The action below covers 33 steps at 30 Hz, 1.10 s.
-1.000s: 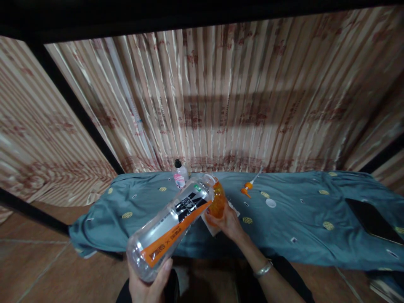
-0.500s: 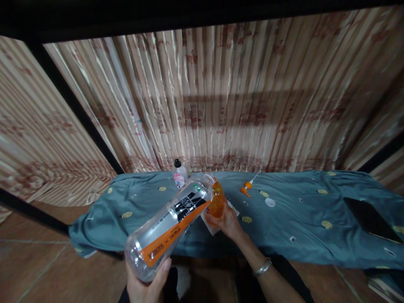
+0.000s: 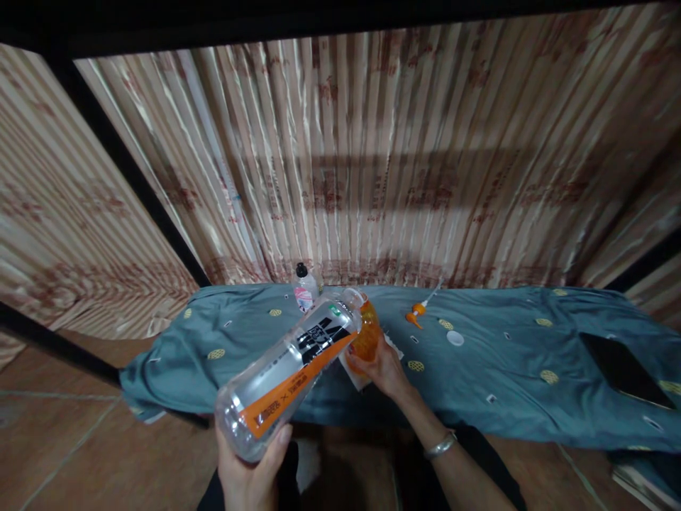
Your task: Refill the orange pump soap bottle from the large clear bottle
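Note:
My left hand is wrapped around the base of a large clear plastic bottle with an orange, black and silver label. The bottle is tilted, its mouth up and to the right, at the top of a smaller orange bottle. My right hand grips that orange bottle, which stands over a white paper-like piece. Whether liquid passes between the two mouths cannot be made out. An orange pump head with a clear tube lies on the cloth to the right of the orange bottle.
A small clear bottle with a black cap stands behind the large bottle. On the teal patterned cloth lie a white disc and a dark flat device. Dark frame bars and a striped curtain enclose the bed.
Both hands hold their bottles in nearly the same pose. The view has shifted slightly, and the large bottle's base appears a little higher and further right.

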Tool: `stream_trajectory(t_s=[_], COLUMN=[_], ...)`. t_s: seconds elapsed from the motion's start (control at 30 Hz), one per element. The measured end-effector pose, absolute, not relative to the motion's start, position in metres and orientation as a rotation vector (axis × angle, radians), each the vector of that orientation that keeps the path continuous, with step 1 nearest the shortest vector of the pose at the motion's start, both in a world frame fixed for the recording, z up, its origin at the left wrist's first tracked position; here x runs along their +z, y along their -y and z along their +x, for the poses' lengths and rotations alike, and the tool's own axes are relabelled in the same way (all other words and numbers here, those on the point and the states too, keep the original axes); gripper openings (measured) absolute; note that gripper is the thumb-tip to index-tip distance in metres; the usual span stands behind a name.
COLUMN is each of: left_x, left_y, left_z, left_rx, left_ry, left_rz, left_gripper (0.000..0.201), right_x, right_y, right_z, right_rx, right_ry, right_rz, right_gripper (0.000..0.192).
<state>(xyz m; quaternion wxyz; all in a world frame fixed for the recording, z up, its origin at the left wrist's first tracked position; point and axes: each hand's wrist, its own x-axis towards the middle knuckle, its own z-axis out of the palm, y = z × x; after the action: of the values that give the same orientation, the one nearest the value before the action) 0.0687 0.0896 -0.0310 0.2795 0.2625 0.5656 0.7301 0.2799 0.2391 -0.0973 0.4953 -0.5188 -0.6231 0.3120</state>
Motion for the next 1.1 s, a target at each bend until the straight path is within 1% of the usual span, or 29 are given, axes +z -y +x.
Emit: stream_trajectory(t_s=[0.2,0.37,0.57,0.8,0.97,1.1], left_x=[-0.0292,-0.0282,-0.0290,-0.0302,-0.0310,-0.0332], left_y=[-0.0887,-0.0893,-0.0888,-0.0895,-0.0889,-0.0887], left_z=[0.0694,0.0689,0.0658,0.0658,0.0653,0.0653], left_rx=[1.948,1.960,1.969,1.971,1.955,1.963], left_ry=[-1.548,-1.575,-1.605,-1.577,-1.584,-1.602], left_rz=[0.766,0.764,0.768,0.779,0.772,0.823], left_gripper=[0.076,0.081,0.079,0.086,0.084,0.087], right_x=[-0.0975,-0.0976,-0.0982,-0.1013,-0.0985,-0.0956], right_y=[-0.2385,-0.2382,-0.2376,-0.2382,-0.2379,-0.2372], right_z=[0.2805,0.2797,0.2798,0.2797,0.2811,0.2818], right_rx=[0.778,0.787,0.805,0.836,0.809,0.822], right_ry=[1.515,1.490,1.483,1.485,1.515,1.527], right_rz=[-1.257,-1.250,-1.258,-1.298,-1.313,-1.311], right_gripper=[0.073,0.074,0.075,0.075,0.076,0.077])
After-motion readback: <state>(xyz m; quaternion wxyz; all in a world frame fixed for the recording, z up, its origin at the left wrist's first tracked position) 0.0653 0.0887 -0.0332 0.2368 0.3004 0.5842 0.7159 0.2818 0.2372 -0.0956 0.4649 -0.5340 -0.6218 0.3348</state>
